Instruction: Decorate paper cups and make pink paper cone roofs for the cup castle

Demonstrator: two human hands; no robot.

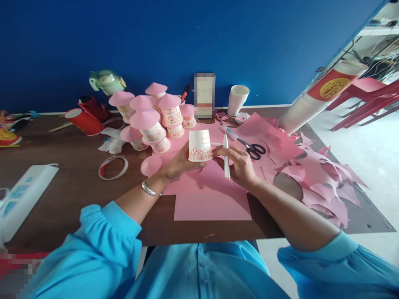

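**Inspector:** Nearest the lens, what do you log?

**Operator:** Blue sleeves and shirt front fill the bottom of my feed. Both forearms run up from them to the work. On the left wrist I see a silver bangle.

**Inspector:** State of the grip?

**Operator:** The left hand is closed around an upturned paper cup, fingers under its mouth, held just above the table. The cup is white with orange flower drawings along its lower band. The right hand is closed on a white marker, which stands nearly upright, just right of the cup. The right fingertips touch the cup's side.

**Inspector:** Below the grip?

**Operator:** A pink paper sheet lies flat on the table directly beneath both hands.

**Inspector:** Outward from there?

**Operator:** Right of the grip and close by, black-handled scissors rest on pink paper. Farther right, pink offcuts are heaped. Left of the cup and beyond it stand decorated cups with pink cone roofs, grouped and stacked. A loose pink cone lies just left of the left hand. A tape ring sits farther left. Beyond the grip, by the blue wall, is a stack of plain white cups. A long sleeve of cups lies at far right.
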